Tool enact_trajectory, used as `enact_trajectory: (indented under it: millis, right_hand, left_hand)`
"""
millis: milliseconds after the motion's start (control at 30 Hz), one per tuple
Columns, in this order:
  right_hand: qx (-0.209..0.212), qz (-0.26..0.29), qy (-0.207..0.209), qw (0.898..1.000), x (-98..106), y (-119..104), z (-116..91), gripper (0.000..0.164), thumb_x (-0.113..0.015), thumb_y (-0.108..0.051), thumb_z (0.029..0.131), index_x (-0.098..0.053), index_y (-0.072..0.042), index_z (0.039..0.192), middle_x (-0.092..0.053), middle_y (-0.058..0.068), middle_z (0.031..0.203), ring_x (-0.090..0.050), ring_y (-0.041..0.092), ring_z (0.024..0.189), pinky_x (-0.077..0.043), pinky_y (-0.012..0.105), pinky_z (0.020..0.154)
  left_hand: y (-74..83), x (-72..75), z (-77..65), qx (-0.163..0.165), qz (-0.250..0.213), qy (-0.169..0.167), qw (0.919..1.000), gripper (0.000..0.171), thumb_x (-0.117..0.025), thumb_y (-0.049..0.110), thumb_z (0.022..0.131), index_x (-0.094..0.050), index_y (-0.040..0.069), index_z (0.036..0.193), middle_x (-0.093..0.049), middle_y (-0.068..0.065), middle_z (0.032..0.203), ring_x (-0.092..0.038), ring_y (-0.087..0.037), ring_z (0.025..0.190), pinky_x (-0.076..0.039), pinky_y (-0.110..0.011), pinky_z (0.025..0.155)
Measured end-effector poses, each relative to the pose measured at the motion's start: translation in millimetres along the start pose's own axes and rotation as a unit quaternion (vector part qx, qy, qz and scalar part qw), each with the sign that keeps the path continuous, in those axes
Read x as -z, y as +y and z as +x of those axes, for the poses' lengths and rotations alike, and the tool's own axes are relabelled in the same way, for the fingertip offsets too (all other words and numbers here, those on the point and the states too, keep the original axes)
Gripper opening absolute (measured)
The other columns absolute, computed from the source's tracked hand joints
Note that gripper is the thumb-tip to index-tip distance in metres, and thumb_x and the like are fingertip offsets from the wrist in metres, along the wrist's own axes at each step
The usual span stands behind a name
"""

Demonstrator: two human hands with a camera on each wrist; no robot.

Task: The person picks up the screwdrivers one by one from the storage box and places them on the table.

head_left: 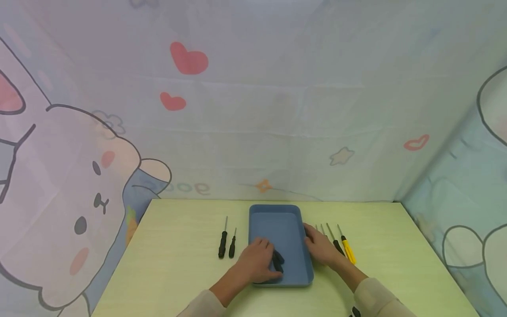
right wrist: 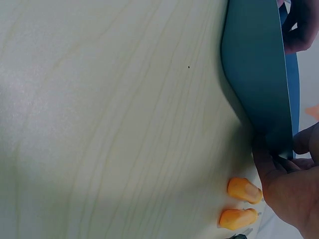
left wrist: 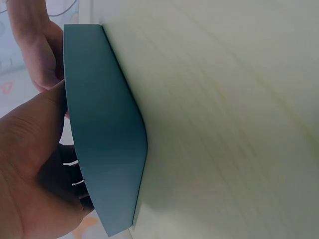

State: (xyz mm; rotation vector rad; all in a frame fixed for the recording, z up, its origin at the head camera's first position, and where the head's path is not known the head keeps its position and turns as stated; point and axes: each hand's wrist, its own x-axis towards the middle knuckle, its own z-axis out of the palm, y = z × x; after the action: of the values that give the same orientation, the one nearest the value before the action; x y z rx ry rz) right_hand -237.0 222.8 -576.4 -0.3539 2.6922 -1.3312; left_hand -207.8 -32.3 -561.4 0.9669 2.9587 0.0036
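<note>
A blue-grey rectangular tray point(head_left: 291, 220) lies on the table. My left hand point(head_left: 256, 260) reaches over its left side, thumb towards the near end. Beside that hand, black handles point(head_left: 278, 260) lie in the tray, possibly of one tool; the rest is hidden. In the left wrist view the tray wall point(left wrist: 104, 134) covers most of the fingers of my left hand point(left wrist: 35, 169), so their grasp is unclear. With thumb inside and fingers against the outer wall, my right hand point(head_left: 320, 246) grips the tray's right rim; the right wrist view also shows this hand point(right wrist: 289, 184).
Two black-handled screwdrivers point(head_left: 222, 244) stand apart left of the tray. Right of it lie a yellow-handled screwdriver point(head_left: 348, 251), a black-handled one point(head_left: 338, 246) and further shafts partly behind my right hand. Orange handles point(right wrist: 244, 190) show in the right wrist view. A printed cloth point(head_left: 253, 132) hangs behind the table.
</note>
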Motion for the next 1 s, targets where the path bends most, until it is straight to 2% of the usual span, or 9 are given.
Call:
enact_trajectory:
  millis: [267, 467, 700, 1000]
  right_hand:
    - [0.004, -0.004, 0.004, 1.000, -1, 2, 1, 0.052, -0.045, -0.001, 0.109, -0.036, 0.010, 0.159, -0.045, 0.032, 0.158, -0.044, 0.047, 0.147, -0.038, 0.061, 0.119]
    - [0.003, -0.008, 0.005, 1.000, -1, 2, 1, 0.052, -0.045, -0.002, 0.109, -0.036, 0.010, 0.159, -0.045, 0.032, 0.158, -0.043, 0.046, 0.148, -0.038, 0.061, 0.119]
    - [0.010, -0.016, 0.007, 1.000, 1, -3, -1, 0.051, -0.046, -0.002, 0.109, -0.038, 0.010, 0.158, -0.047, 0.033, 0.156, -0.046, 0.047, 0.145, -0.040, 0.061, 0.117]
    - [0.010, -0.013, 0.003, 1.000, 1, -1, -2, 0.051, -0.046, -0.002, 0.109, -0.037, 0.011, 0.158, -0.047, 0.033, 0.156, -0.046, 0.047, 0.145, -0.041, 0.060, 0.117]
  left_hand:
    - [5.5, -4.7, 1.7, 0.016, 0.008, 0.013, 0.9997, 0.083, -0.073, 0.074, 0.086, -0.064, 0.005, 0.132, -0.064, -0.009, 0.129, -0.057, -0.025, 0.123, -0.051, -0.033, 0.107]
    - [6.9, -5.1, 2.0, 0.022, -0.001, 0.006, 0.9997, 0.079, -0.077, 0.066, 0.087, -0.064, 0.004, 0.133, -0.063, -0.011, 0.130, -0.057, -0.026, 0.125, -0.049, -0.035, 0.110]
    - [9.8, -7.0, 3.1, 0.026, 0.013, 0.006, 0.9996, 0.078, -0.080, 0.064, 0.085, -0.065, 0.004, 0.132, -0.064, -0.010, 0.125, -0.058, -0.026, 0.121, -0.053, -0.037, 0.105]
    - [12.6, -0.9, 2.6, 0.034, 0.004, -0.007, 0.9994, 0.076, -0.083, 0.064, 0.083, -0.067, 0.005, 0.129, -0.063, -0.009, 0.121, -0.058, -0.024, 0.119, -0.053, -0.038, 0.105]
